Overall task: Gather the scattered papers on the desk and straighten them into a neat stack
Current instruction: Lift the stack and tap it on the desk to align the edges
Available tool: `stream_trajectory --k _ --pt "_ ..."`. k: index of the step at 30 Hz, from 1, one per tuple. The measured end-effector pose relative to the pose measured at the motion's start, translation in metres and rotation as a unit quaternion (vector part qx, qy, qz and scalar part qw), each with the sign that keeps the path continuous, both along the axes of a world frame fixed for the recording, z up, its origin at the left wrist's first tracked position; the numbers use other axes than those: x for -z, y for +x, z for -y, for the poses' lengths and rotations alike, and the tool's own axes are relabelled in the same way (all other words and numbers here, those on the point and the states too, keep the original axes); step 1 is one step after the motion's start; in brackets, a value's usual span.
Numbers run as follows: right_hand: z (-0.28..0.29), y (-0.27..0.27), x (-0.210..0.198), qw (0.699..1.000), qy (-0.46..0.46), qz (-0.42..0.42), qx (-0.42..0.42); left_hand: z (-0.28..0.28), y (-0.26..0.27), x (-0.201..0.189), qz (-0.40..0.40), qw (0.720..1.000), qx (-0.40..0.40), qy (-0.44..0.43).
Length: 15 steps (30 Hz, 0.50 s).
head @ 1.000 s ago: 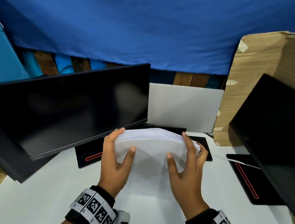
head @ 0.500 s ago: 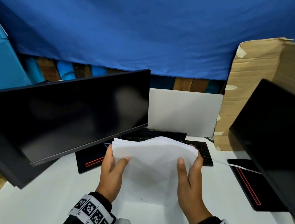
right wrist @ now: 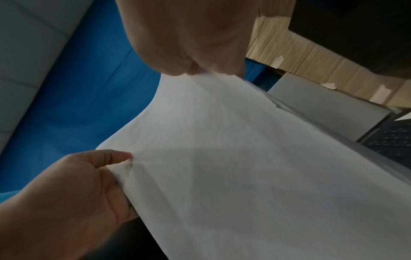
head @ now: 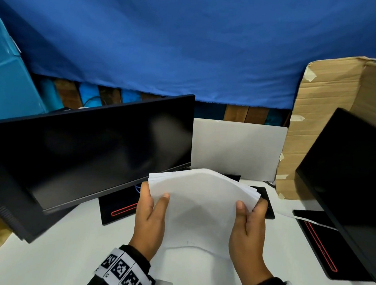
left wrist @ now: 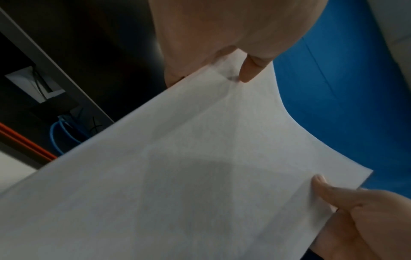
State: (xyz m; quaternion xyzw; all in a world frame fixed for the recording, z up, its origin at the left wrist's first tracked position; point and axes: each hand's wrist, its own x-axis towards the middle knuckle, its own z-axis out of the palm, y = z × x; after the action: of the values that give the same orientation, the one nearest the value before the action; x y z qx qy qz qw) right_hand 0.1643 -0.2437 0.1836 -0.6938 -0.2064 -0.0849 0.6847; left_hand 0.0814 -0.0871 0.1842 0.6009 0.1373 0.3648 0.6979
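A stack of white papers stands on edge in the middle of the head view, bowed toward me, its top edges fanned unevenly. My left hand grips its left side, thumb on the front sheet and fingers behind. My right hand grips the right side the same way. In the left wrist view the papers fill the frame, with the left hand's thumb pressing the top sheet. The right wrist view shows the papers with both hands at their edges. Whether the stack's lower edge touches the white desk is unclear.
A dark monitor leans at the left, its base just beside my left hand. Another monitor and its base stand at the right. Behind the papers are a silver laptop lid and cardboard.
Both hands slid from lying flat along the stack's sides to gripping it with thumbs in front. The stack has risen a little and bowed more.
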Motion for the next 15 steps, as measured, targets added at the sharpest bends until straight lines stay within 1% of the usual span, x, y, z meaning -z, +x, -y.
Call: stream_trajectory --k 2,5,8,9,12,15 --pt "0.0006 -0.0008 0.0017 1.000 -0.026 0.011 0.011 0.0010 -0.0005 0.0032 -0.016 0.998 -0.031 0.047" --pt "0.0033 -0.0018 0.0067 0.992 -0.095 0.072 0.037 0.0040 -0.0031 0.0040 -0.030 0.991 -0.060 0.117" --pt "0.0049 -0.0019 0.0044 0.986 -0.135 0.091 0.031 -0.0004 -0.0038 0.0043 -0.075 0.969 -0.075 0.225" --pt "0.0051 -0.0015 0.0039 0.986 -0.138 0.090 0.036 -0.0027 -0.0035 0.0045 -0.087 0.963 -0.078 0.243" --pt "0.0056 -0.0006 0.0058 0.985 -0.139 0.087 0.053 -0.0054 -0.0034 0.0033 -0.096 0.967 -0.071 0.227" --pt "0.0051 -0.0023 0.0051 0.984 -0.148 0.094 0.035 -0.0033 -0.0032 0.0021 -0.090 0.973 -0.059 0.204"
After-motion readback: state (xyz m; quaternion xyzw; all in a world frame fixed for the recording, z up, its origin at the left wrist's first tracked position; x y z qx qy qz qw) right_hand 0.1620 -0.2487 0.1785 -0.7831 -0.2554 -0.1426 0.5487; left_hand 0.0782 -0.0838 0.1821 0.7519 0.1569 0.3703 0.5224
